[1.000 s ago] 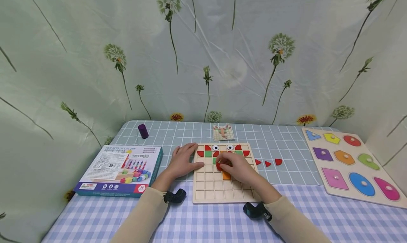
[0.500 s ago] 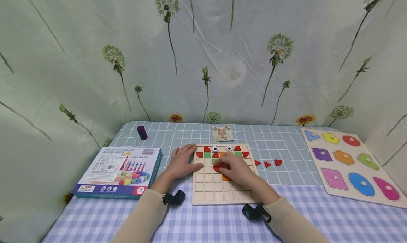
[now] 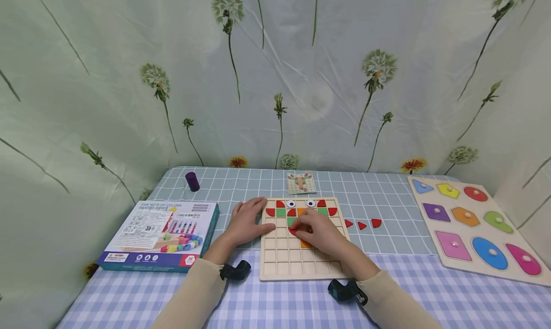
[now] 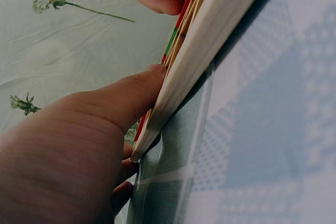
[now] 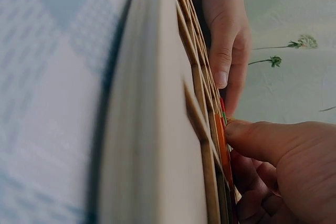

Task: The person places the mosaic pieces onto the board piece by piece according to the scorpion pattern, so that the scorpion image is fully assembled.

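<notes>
A wooden grid board (image 3: 280, 255) lies in front of me, bearing red, green and orange pieces and two eye pieces. My left hand (image 3: 247, 224) rests at its left edge, thumb straight on the surface and fingers along the far-left corner; the left wrist view has the thumb (image 4: 131, 90) over the rim. With curled fingers my right hand (image 3: 320, 231) pinches a red curved piece (image 3: 292, 231) low over the middle cells. Its fingers partly hide that piece and an orange square (image 3: 306, 244). From the right wrist, the thumb (image 5: 252, 135) is right at the board's surface.
Three loose red pieces (image 3: 362, 225) lie right of the board. A pattern card (image 3: 302, 183) stands behind it. To the left are a boxed bead set (image 3: 159, 233) and a purple cylinder (image 3: 192, 181). A shape puzzle with knobs (image 3: 469, 238) lies at right.
The red piece has shifted slightly left and toward me, and now lies lower under my right fingertips. My left hand has stayed at the board's edge.
</notes>
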The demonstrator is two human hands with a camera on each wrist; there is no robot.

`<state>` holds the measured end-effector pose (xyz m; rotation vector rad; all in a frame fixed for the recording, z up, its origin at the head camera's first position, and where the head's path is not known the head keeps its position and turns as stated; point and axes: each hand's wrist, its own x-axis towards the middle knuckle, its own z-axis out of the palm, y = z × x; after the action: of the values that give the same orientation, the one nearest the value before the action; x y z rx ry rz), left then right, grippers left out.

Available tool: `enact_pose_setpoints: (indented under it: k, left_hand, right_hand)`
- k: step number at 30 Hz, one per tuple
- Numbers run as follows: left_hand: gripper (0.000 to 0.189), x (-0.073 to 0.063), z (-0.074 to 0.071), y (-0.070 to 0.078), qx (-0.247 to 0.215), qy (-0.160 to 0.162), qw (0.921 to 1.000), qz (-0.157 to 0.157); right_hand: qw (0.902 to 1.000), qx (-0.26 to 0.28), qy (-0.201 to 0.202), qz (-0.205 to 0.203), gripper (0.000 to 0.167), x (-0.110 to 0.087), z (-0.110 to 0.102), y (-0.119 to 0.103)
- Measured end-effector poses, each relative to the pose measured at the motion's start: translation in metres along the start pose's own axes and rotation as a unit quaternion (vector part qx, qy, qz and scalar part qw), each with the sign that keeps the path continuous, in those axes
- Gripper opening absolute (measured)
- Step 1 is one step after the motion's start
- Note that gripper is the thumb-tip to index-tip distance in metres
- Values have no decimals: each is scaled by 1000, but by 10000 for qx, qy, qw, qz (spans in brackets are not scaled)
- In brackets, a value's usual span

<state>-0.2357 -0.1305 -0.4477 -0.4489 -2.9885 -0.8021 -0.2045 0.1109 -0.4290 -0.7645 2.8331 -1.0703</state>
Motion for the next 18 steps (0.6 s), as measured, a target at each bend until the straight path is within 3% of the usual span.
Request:
enact_pose_setpoints:
  k: [10,18]
  left_hand:
    - [81,-2,0,0,-35,-20,10000,-62]
    - [82,-1,0,1,-59,22,10000,-42]
  right_hand:
    - [10000,37,-39,59,10,-1,0,-2]
    - [9992,91,-372,125,12,-4,-22,-3]
